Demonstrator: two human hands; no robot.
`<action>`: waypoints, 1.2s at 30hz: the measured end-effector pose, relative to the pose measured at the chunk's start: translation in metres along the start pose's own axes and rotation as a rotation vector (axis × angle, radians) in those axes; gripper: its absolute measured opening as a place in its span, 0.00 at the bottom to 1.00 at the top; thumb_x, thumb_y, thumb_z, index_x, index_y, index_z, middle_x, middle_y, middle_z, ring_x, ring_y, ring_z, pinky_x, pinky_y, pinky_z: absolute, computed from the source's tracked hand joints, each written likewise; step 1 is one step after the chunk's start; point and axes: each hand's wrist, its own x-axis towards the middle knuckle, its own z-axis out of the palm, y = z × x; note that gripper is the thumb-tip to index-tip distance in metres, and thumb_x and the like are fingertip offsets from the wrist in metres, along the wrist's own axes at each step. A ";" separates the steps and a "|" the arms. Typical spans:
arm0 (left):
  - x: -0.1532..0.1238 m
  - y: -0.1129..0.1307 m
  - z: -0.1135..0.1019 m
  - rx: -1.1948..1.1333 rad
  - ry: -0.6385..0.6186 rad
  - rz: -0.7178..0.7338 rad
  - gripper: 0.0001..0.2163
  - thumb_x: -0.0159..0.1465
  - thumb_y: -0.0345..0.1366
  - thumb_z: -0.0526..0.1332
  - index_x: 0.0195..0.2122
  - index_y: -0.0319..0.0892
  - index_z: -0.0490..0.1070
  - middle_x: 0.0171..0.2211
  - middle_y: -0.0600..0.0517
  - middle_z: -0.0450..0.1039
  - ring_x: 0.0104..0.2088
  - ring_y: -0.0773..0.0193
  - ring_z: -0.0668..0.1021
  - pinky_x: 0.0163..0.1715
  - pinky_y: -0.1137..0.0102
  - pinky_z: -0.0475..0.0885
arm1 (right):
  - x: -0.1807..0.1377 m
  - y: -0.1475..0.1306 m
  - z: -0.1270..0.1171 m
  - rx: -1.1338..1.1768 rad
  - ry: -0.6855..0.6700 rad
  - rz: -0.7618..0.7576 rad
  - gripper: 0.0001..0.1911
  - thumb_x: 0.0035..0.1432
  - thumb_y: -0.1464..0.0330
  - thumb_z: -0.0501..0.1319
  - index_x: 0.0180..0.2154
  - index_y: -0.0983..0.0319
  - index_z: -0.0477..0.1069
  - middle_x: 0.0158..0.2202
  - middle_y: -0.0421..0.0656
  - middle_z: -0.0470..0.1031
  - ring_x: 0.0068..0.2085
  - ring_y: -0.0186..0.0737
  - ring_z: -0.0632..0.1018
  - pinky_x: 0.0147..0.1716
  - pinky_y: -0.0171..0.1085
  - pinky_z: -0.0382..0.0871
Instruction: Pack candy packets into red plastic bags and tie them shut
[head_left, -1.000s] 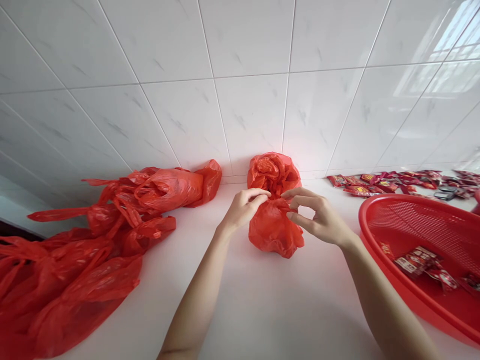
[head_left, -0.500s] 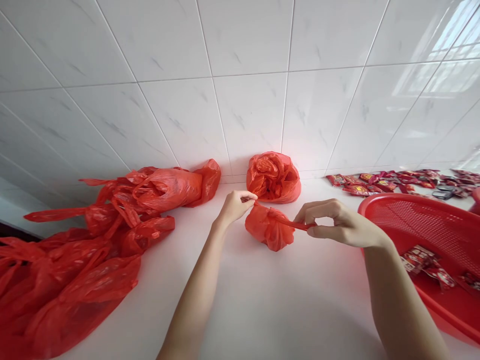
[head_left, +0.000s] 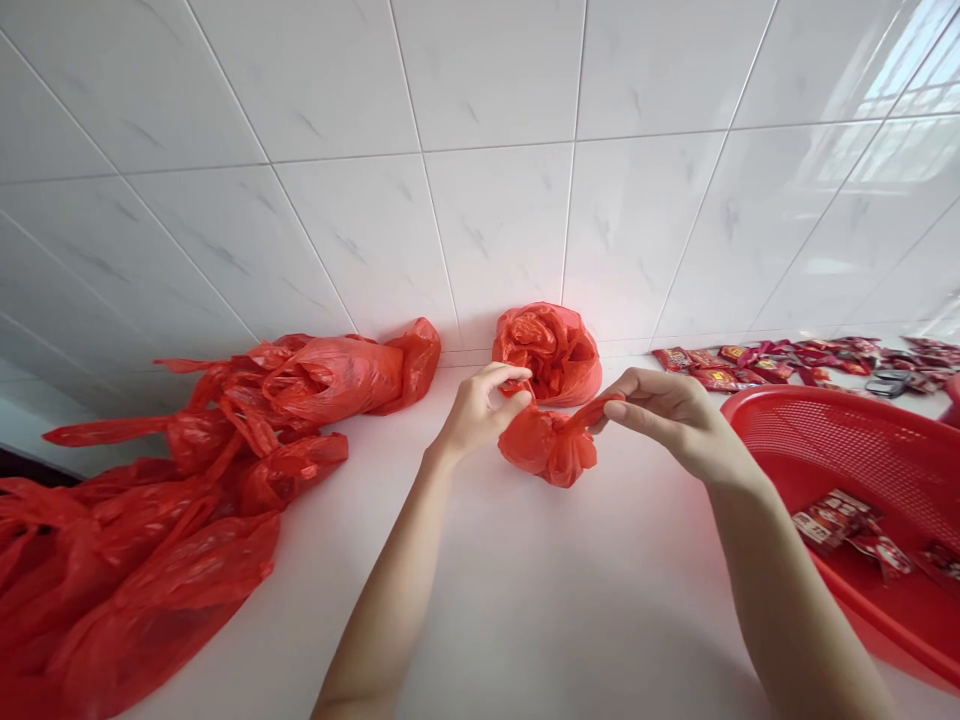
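A small bunched red plastic bag [head_left: 547,450] is at the middle of the white surface, its top gathered. My left hand [head_left: 480,405] pinches one of its handles on the left between thumb and fingers. On the other side my right hand [head_left: 664,415] grips the twisted right handle, thumb on top. Both handles are drawn apart above the bag's body. Just behind it, against the wall, sits a rounder red plastic bag [head_left: 577,365] with crumpled plastic folded in its opening. What the small bag contains is hidden.
Several knotted red bags [head_left: 150,560] lie heaped along the left. At right stands a red perforated basket [head_left: 832,420] with a few snack packets [head_left: 836,520] inside. More red packets [head_left: 780,368] are spread along the tiled wall [head_left: 495,230], with a dark object [head_left: 887,383] among them.
My right hand has moved slightly up and closer along its handle. My left hand has shifted a little right and up, and the small bag has tilted and risen slightly.
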 end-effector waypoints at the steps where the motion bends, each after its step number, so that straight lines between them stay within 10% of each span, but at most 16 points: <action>1: -0.002 0.008 0.002 -0.021 -0.032 0.062 0.13 0.63 0.39 0.65 0.48 0.42 0.78 0.50 0.45 0.78 0.53 0.55 0.79 0.56 0.61 0.72 | 0.001 0.002 0.004 0.000 0.032 -0.013 0.14 0.61 0.56 0.67 0.33 0.60 0.76 0.33 0.45 0.81 0.37 0.45 0.81 0.40 0.43 0.76; 11: -0.013 0.042 0.029 -0.087 -0.109 0.174 0.09 0.70 0.39 0.61 0.35 0.43 0.78 0.38 0.50 0.79 0.41 0.61 0.79 0.44 0.67 0.74 | 0.009 0.018 0.020 0.037 0.204 -0.077 0.19 0.55 0.53 0.72 0.38 0.59 0.71 0.39 0.44 0.76 0.43 0.44 0.79 0.46 0.44 0.76; 16: -0.013 0.046 0.026 -0.211 -0.073 0.128 0.13 0.68 0.45 0.62 0.31 0.43 0.76 0.32 0.52 0.76 0.35 0.64 0.77 0.39 0.69 0.73 | 0.016 0.043 0.026 0.154 -0.160 0.011 0.31 0.54 0.52 0.72 0.55 0.56 0.66 0.49 0.46 0.75 0.52 0.46 0.77 0.51 0.46 0.74; 24: -0.010 0.041 0.019 -0.224 0.139 0.061 0.15 0.67 0.43 0.64 0.25 0.41 0.72 0.27 0.54 0.70 0.30 0.66 0.71 0.33 0.69 0.67 | 0.018 0.066 0.063 0.200 -0.269 0.201 0.23 0.58 0.48 0.67 0.37 0.63 0.75 0.31 0.39 0.72 0.33 0.37 0.73 0.36 0.38 0.71; 36: -0.007 0.037 0.014 -0.314 0.218 0.030 0.16 0.64 0.43 0.67 0.23 0.41 0.72 0.26 0.54 0.71 0.28 0.66 0.71 0.30 0.70 0.67 | 0.019 0.072 0.069 0.160 -0.245 0.162 0.22 0.60 0.49 0.65 0.35 0.63 0.77 0.30 0.40 0.73 0.33 0.37 0.72 0.34 0.36 0.68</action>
